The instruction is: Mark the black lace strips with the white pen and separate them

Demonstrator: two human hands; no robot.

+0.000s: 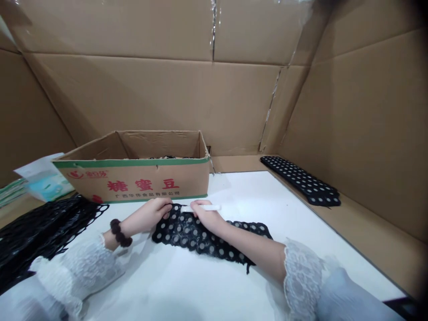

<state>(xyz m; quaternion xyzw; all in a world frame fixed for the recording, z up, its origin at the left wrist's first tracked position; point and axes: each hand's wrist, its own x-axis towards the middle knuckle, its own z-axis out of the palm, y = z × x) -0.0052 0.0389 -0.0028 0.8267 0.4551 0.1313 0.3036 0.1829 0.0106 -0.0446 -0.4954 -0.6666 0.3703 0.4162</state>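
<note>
A black strip with rows of pale round discs (190, 236) lies at a slant across the white table. Its upper left edge is pinched by my left hand (152, 215), closed with the fingertips at the corner. My right hand (207, 218) is closed round a slim white pen-like tool (214, 207), held nearly level over the strip's upper edge. The tool's left end points toward my left hand and sits at the discs; whether it touches them I cannot tell. My right forearm covers part of the strip, and a short black tail hangs off its lower edge.
A cardboard box (133, 180) with black material inside stands behind my hands. Black netting-like pieces (36, 236) are heaped at the left, near a white and green packet (50, 180). Another dotted black strip (301, 178) lies at the right. Tall cardboard walls (160, 98) enclose the table (160, 285).
</note>
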